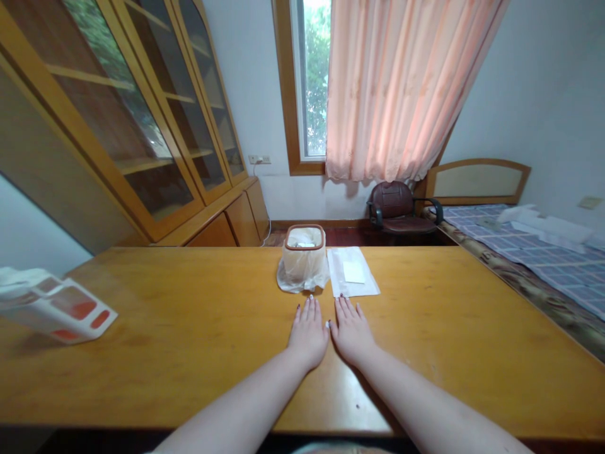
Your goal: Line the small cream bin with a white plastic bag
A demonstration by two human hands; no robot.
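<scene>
My left hand (309, 337) lies flat on the wooden table (198, 328), fingers stretched forward and holding nothing. Beside it, my right hand (352, 334) also rests palm down with its fingers out; the two thumbs nearly meet. Just beyond my left fingertips stands a small square bin (302, 260) with a brown rim and a pale plastic bag liner spread around its base. Something white shows inside the bin. Ahead of my right fingertips is a flat white sheet or bag (362, 252) with a small white square (354, 272) on top.
At the table's left side stands a white holder with orange-red panels (75, 309). Past the table are a glass-doored cabinet (184, 101), a dark red armchair (394, 205), a pink curtain (392, 88) and a bed (524, 246) on the right.
</scene>
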